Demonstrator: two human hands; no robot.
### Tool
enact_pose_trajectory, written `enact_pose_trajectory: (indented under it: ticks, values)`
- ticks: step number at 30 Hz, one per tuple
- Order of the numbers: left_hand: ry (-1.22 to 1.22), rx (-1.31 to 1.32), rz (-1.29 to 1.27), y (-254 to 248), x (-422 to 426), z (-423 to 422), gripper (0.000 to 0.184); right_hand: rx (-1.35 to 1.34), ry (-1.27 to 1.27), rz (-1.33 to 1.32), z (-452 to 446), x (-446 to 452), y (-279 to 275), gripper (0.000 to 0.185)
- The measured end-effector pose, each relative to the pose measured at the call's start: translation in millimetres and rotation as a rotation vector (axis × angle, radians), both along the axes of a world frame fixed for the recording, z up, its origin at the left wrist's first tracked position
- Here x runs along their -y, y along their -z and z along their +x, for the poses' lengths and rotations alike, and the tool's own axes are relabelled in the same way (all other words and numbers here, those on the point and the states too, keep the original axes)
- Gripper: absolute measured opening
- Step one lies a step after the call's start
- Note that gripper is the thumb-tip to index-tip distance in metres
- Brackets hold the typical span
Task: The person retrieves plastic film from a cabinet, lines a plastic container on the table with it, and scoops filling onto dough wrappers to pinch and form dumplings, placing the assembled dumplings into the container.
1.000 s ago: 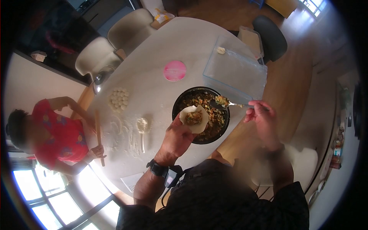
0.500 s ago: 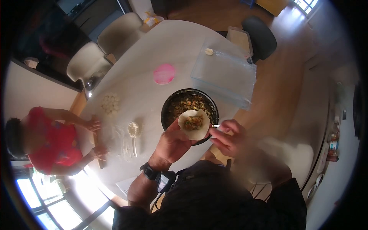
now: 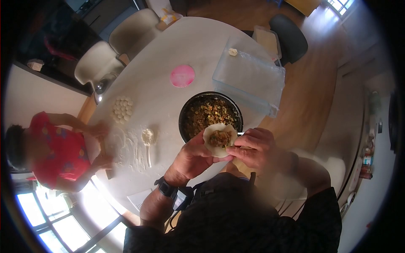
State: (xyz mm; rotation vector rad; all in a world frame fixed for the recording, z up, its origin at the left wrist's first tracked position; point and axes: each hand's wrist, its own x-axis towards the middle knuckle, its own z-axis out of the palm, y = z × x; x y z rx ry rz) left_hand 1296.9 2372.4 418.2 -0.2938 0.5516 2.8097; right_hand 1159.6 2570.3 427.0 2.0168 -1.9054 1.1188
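Note:
A round dumpling wrapper [image 3: 208,135] lies across the fingers of my left hand [image 3: 190,159], its edge cupped upward. A mound of chopped filling [image 3: 220,138] sits in its middle. Curled fingers of my right hand [image 3: 254,146] touch the wrapper's right edge, and a slim pale utensil [image 3: 241,133] pokes out from them; its working end is hidden. Just beyond both hands stands a dark round bowl [image 3: 182,116] holding more chopped filling [image 3: 212,110].
A clear tray [image 3: 249,74] with one dumpling [image 3: 233,52] stands back right. A pink disc [image 3: 182,76], dough pieces [image 3: 122,110] and a floury spoon [image 3: 148,141] lie on the table [image 3: 156,55]. At left, a person in red [image 3: 63,152] works over a rolling pin [image 3: 109,173].
My right hand has closed in on the wrapper's edge, its fingers now touching it. The wrapper has shifted slightly right. The person at left has moved their hands a little left.

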Motion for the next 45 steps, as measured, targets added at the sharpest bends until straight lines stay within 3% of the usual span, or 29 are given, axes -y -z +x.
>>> enact_pose_trajectory:
  ticks: [5, 11, 14, 20, 24, 29, 36, 41, 43, 45]
  values:
    - [-0.018, -0.061, -0.165, -1, -4, 2, 0.070, 0.205, 0.099, 0.004, 7, 7, -5, 0.028]
    - [0.032, -0.171, -0.839, -6, -10, -3, 0.070, 0.382, 0.228, -0.123, 11, 25, -3, 0.024]
    - [-0.001, -0.188, -1.181, -13, -16, -6, 0.061, 0.555, 0.260, -0.089, 16, 23, 6, 0.019]
    - [0.043, 0.032, -0.726, -27, -21, -9, 0.044, 0.788, 0.344, -0.034, 26, 20, -3, 0.014]
    - [0.049, -0.042, -0.738, -20, -17, -5, 0.038, 0.930, 0.391, 0.175, 27, 12, -3, 0.012]
    - [0.050, -0.001, -0.718, -24, -14, -1, 0.036, 0.770, 0.311, -0.029, 28, 13, 8, 0.013]
    - [-0.231, 0.000, -0.859, -23, -25, 2, 0.017, 0.690, 0.334, -0.101, 32, 17, -3, 0.011]
    - [-0.320, -0.039, -0.777, -18, -15, 7, 0.016, 0.583, 0.232, -0.175, 26, 20, -13, 0.040]
    - [-0.302, 0.017, -0.680, -24, -9, 7, 0.013, 0.696, 0.183, -0.186, 26, 17, -11, 0.055]
    - [-0.296, 0.058, -0.559, -26, -5, 7, 0.013, 0.988, 0.090, -0.123, 33, 2, 12, 0.069]
